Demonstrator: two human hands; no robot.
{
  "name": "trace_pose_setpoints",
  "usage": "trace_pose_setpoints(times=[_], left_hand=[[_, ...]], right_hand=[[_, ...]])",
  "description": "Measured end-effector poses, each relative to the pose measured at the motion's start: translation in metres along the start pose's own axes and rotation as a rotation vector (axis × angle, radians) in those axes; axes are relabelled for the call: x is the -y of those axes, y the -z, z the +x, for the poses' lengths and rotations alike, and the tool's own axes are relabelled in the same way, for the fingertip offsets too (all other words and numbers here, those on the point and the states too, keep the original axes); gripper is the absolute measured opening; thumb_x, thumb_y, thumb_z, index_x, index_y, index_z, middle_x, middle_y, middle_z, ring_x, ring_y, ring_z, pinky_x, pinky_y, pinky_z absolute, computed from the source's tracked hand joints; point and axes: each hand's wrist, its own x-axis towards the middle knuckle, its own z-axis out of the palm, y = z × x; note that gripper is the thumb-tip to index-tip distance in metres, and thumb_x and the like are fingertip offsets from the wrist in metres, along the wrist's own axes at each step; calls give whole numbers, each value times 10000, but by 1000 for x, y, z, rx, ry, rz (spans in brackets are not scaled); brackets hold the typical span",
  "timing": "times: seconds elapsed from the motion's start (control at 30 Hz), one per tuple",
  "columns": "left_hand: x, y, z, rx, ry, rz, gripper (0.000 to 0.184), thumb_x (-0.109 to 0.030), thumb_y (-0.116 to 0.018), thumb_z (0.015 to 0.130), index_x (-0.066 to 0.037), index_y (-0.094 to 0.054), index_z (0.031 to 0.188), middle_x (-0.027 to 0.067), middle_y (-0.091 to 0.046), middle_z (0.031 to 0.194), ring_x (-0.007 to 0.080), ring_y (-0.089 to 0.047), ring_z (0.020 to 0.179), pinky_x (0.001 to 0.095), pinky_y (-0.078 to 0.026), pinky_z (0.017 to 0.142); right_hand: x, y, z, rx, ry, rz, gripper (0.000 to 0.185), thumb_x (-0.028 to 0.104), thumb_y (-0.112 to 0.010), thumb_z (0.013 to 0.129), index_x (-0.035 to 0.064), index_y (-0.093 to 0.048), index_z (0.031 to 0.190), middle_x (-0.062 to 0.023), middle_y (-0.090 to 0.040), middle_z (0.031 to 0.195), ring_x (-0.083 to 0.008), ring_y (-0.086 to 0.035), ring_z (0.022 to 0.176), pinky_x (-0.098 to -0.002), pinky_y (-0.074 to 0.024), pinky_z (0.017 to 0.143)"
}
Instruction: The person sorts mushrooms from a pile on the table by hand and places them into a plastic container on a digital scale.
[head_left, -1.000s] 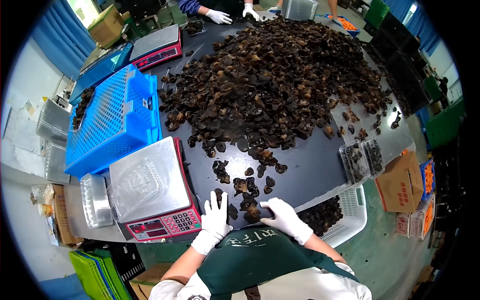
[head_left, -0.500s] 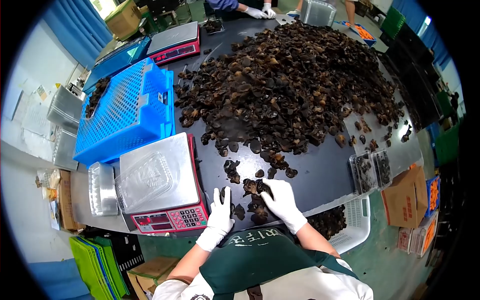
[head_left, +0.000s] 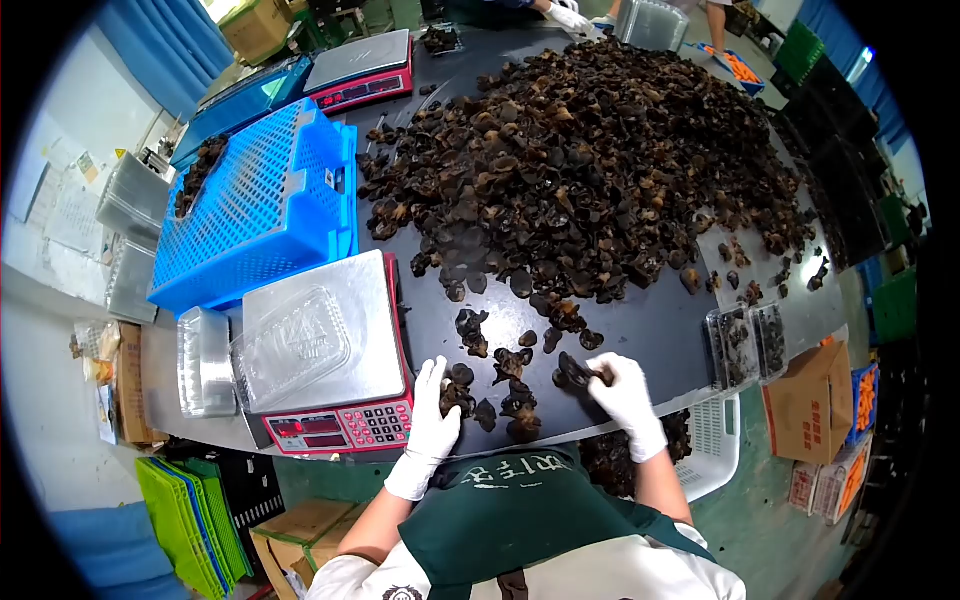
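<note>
My left hand [head_left: 432, 418], in a white glove, rests at the table's near edge beside the scale. Its fingers are stretched out and its thumb is apart, touching a dark wood ear mushroom [head_left: 459, 391] at its inner side. In my gloved right hand [head_left: 624, 396], thumb and fingers pinch another wood ear mushroom [head_left: 574, 371], just over the table. Between the hands lies a short row of loose wood ear pieces [head_left: 518, 400]. Farther back spreads a large heap of wood ear mushrooms [head_left: 590, 170].
A red scale [head_left: 340, 425] bearing a clear plastic tray [head_left: 300, 335] stands left, before a blue crate [head_left: 250, 200]. Filled clear boxes [head_left: 735, 345] sit at the right edge. Below is a white basket [head_left: 715, 450]. Across the table, a co-worker's gloved hand [head_left: 572, 18] reaches toward the heap.
My right hand has moved right, away from the row, with a wood ear mushroom in its fingers. My left thumb and fingers have spread apart. The co-worker's hands have shifted right.
</note>
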Motion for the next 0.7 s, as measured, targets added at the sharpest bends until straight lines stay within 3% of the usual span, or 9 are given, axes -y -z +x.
trace_pose_setpoints(times=[0.1, 0.17, 0.23, 0.33, 0.43, 0.57, 0.63, 0.67, 0.7], left_hand=[[11, -1, 1, -47, -75, 0, 771, 102, -520, 705, -66, -307, 1427, 208, -311, 1432, 352, -315, 1333, 387, -286, 1097], [22, -12, 1, -63, -60, -264, 746, 131, -459, 729, -55, -286, 1430, 153, -301, 1452, 302, -373, 1302, 360, -340, 1060], [14, -13, 4, -37, 148, -675, 734, 144, -407, 752, -54, -248, 1440, 97, -284, 1466, 250, -425, 1258, 324, -380, 1014], [8, -13, 9, 12, 156, -690, 717, 119, -408, 770, -57, -231, 1442, 76, -277, 1466, 234, -449, 1233, 311, -384, 997], [10, -13, 14, 41, 171, -708, 706, 87, -447, 774, -53, -245, 1436, 86, -298, 1450, 249, -432, 1252, 323, -367, 1021], [17, -15, 19, 28, 45, -515, 742, 41, -547, 762, -47, -248, 1435, 139, -296, 1442, 288, -357, 1313, 377, -309, 1082], [-2, -5, 17, 125, 0, 189, 960, -279, -794, 649, -107, -277, 1441, 302, -178, 1460, 445, -202, 1356, 483, -231, 1103], [4, -9, 15, 184, 16, 269, 1104, -420, -828, 565, -137, -247, 1459, 337, -115, 1468, 505, -130, 1357, 539, -193, 1096], [6, -13, 12, 228, 12, 353, 1131, -438, -825, 556, -142, -224, 1468, 346, -98, 1470, 505, -117, 1363, 564, -179, 1091]], right_hand=[[-9, 53, -26, 472, -205, -241, 169, 115, -647, 687, 27, -668, 830, -133, -662, 753, -295, -639, 686, -331, -505, 643], [-12, 70, -43, 625, -269, -354, 256, 182, -682, 681, 51, -694, 900, -125, -674, 787, -294, -642, 723, -344, -513, 681], [-14, 60, -54, 449, 34, -446, 335, 221, -692, 667, 75, -701, 968, -105, -688, 846, -285, -645, 797, -359, -503, 782], [-2, 28, -51, 365, 79, -216, 317, 220, -685, 683, 61, -681, 958, -115, -676, 854, -278, -636, 824, -361, -490, 782], [13, -8, -42, 375, 164, -281, 463, 240, -706, 678, 66, -620, 1099, -132, -629, 1038, -298, -583, 978, -383, -457, 865], [22, -57, -41, 292, 334, -328, 848, 256, -784, 610, 83, -414, 1353, -202, -403, 1348, -376, -409, 1223, -444, -348, 1021], [21, -71, -39, 323, 371, -404, 941, 284, -807, 580, 71, -367, 1384, -219, -319, 1410, -415, -354, 1259, -470, -318, 1042], [18, -77, -35, 355, 373, -408, 988, 308, -823, 557, 62, -357, 1392, -237, -278, 1433, -449, -291, 1298, -501, -277, 1068], [17, -80, -30, 353, 378, -408, 988, 308, -823, 557, 62, -357, 1392, -237, -278, 1433, -449, -291, 1298, -501, -277, 1068]])
